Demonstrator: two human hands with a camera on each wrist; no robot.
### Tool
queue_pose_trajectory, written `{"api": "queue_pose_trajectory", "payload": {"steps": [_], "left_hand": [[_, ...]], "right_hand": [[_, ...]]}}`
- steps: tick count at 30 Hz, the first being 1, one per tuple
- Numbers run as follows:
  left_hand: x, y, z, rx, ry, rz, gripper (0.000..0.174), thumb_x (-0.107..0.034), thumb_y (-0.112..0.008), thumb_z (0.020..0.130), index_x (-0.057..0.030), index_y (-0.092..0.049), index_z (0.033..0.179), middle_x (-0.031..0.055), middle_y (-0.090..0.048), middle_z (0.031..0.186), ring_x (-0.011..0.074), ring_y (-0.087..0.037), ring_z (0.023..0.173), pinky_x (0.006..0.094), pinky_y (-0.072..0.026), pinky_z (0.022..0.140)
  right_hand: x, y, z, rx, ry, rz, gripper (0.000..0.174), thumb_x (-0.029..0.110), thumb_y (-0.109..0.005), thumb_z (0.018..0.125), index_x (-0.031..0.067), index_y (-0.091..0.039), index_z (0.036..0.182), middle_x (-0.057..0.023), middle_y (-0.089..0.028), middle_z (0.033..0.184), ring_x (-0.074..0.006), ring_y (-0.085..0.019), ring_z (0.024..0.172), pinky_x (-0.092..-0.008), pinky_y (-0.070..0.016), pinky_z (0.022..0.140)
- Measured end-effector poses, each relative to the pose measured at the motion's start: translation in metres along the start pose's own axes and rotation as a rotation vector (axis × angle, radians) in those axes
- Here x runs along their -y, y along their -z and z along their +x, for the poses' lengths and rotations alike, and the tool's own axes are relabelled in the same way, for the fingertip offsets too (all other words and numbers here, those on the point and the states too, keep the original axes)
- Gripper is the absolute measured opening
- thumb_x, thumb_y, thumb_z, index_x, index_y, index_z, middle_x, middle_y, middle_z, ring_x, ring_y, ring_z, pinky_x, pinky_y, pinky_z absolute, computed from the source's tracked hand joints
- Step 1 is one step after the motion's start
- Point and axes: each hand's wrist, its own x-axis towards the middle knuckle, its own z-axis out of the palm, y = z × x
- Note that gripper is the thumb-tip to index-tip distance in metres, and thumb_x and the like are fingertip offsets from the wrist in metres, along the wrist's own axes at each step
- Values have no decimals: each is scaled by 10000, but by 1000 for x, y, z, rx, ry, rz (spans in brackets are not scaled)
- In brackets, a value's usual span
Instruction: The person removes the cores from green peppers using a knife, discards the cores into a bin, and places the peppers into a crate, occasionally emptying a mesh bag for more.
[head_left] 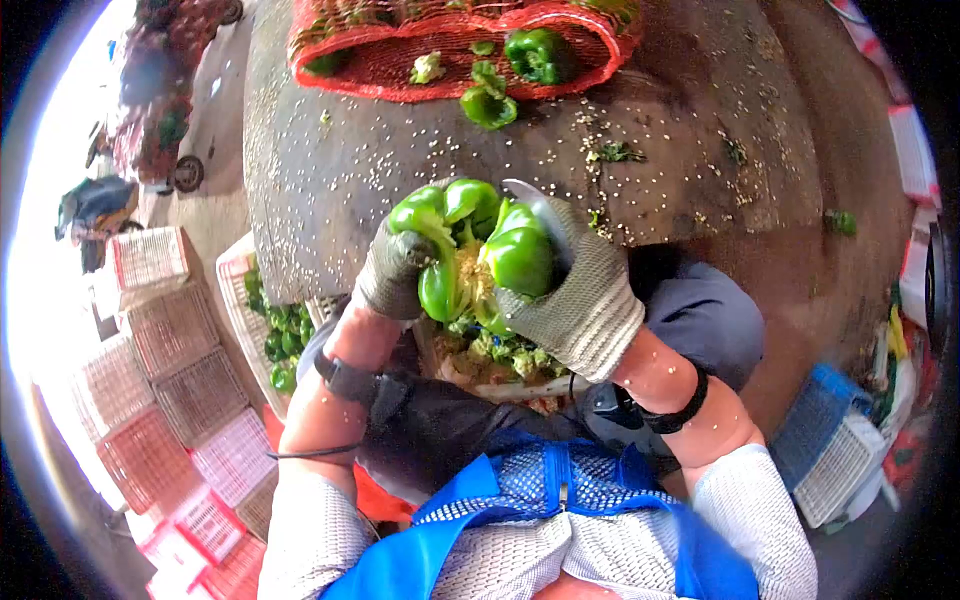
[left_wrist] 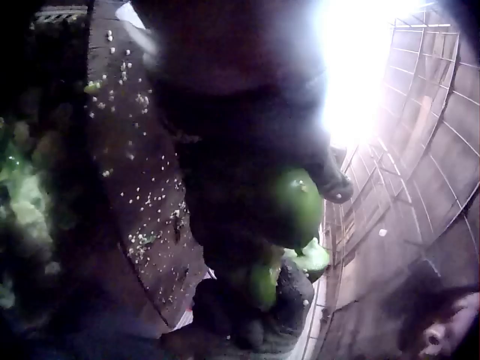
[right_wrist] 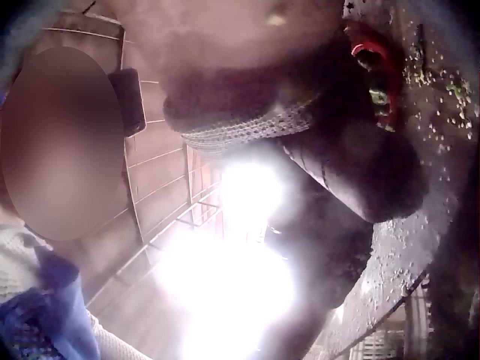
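Both gloved hands hold a green bell pepper broken open, its pale seed core (head_left: 474, 275) showing between the pieces. My left hand (head_left: 393, 275) grips the left part (head_left: 437, 290), thumb on its wall. With my right hand (head_left: 580, 295) I hold the right part (head_left: 519, 258), and a curved metal blade (head_left: 545, 215) stands up beside that hand's fingers. In the left wrist view the pepper (left_wrist: 294, 208) lies in the dark fingers of the left hand (left_wrist: 247, 172). The right wrist view shows the right hand (right_wrist: 360, 165) dark, its grip hidden.
Seeds are scattered over the worn board (head_left: 380, 140). On it lie a red mesh bag (head_left: 400, 97) with peppers inside and a pepper piece (head_left: 489, 108) at its mouth. Below the hands sits a container of trimmings (head_left: 500, 352). Crates (head_left: 175, 330) stand left, a blue crate (head_left: 822, 425) right.
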Motion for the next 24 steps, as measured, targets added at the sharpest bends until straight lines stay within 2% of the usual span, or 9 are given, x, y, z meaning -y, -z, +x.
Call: {"api": "queue_pose_trajectory", "payload": {"steps": [4,8,13,16,18,19,20,22,24], "left_hand": [[3,7,-1,-94,114,-324,876,-637,-688,768,-27,-474,1359,124,-567,1313,267,-565,1184,425,-438,1043],[-5,5,-16,-191,88,-187,739,-560,-623,859,-34,-477,1357,155,-558,1323,293,-564,1186,452,-439,1044],[-12,5,-28,-327,73,-328,698,-541,-597,861,-40,-501,1338,173,-571,1305,318,-571,1170,469,-448,1031],[25,65,-15,93,-45,-742,718,-558,-601,853,-35,-500,1335,164,-572,1296,304,-573,1161,450,-441,1041],[23,69,-10,206,-8,-540,732,-566,-631,842,-11,-503,1301,137,-585,1252,260,-581,1133,409,-462,1016],[-19,23,-37,-105,58,-376,700,-545,-635,855,-4,-510,1281,127,-591,1231,244,-589,1112,399,-477,997],[-33,11,-42,-10,-13,-325,704,-553,-658,831,-1,-524,1246,124,-596,1207,243,-594,1095,397,-484,981],[-56,-6,-48,-120,-55,555,667,-523,-689,804,4,-555,1190,114,-619,1141,236,-610,1034,391,-506,935],[-73,1,-59,-151,-122,820,656,-524,-682,814,2,-561,1187,115,-628,1114,231,-619,1004,384,-515,904]], "right_hand": [[11,18,7,139,-126,163,663,152,-721,768,36,-445,1360,-135,-673,966,-212,-664,867,-351,-530,815],[0,36,4,265,-327,580,930,105,-762,718,18,-233,1477,-54,-621,1138,-148,-593,1002,-303,-484,910],[0,26,8,241,-433,724,626,176,-739,743,7,-518,1304,-64,-645,1109,-171,-622,968,-321,-512,855],[12,25,8,301,-461,874,562,171,-723,759,23,-556,1275,-79,-647,1142,-190,-632,1015,-354,-521,882],[9,17,4,331,-465,903,542,166,-729,775,16,-565,1270,-95,-643,1197,-203,-624,1080,-364,-505,937],[6,14,4,361,-436,953,574,160,-732,782,23,-531,1302,-96,-644,1196,-205,-625,1079,-362,-504,943],[3,12,4,393,-408,1004,607,154,-734,789,29,-497,1334,-97,-644,1195,-207,-626,1078,-359,-504,950],[-26,10,8,418,-458,1091,617,145,-730,803,29,-473,1351,-100,-650,1172,-217,-642,1047,-357,-518,944],[-36,20,17,297,-607,1191,440,176,-731,791,7,-601,1176,-120,-674,1084,-248,-682,937,-365,-590,804]]}}
